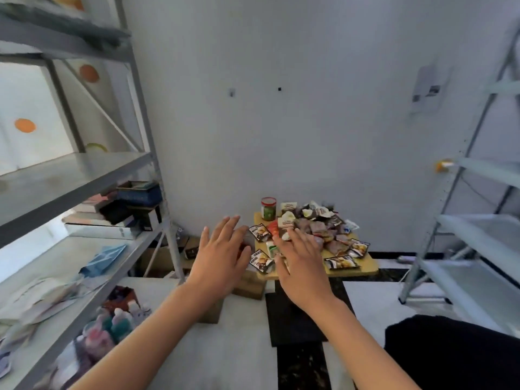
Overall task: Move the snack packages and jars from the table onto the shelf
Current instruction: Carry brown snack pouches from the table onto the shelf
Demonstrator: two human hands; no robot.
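- Reaching stage, by the look of it: left hand point(222, 249) and right hand point(301, 263) stretched forward over the near edge of the small yellow tabletop point(365, 267), fingers straight and spread, nothing held
- Still heaped on the tabletop: snack packages point(320, 232), mostly dark and brownish pouches, a few with pictures lying flat along the near edge
- Standing upright at the far left corner of the tabletop, just beside the heap: one jar point(268, 208) with a red lid and green label
- Nothing from the heap visible yet on the bare grey shelf point(70, 178) at left, so likely an early pickup
- Next move probably calls for closing the fingers round the nearest packages, then turning left to the shelf
- Lower shelf levels carrying boxes point(139, 194), books, a blue cloth point(104, 260) and small bottles point(112, 327); contents of the boxes hidden
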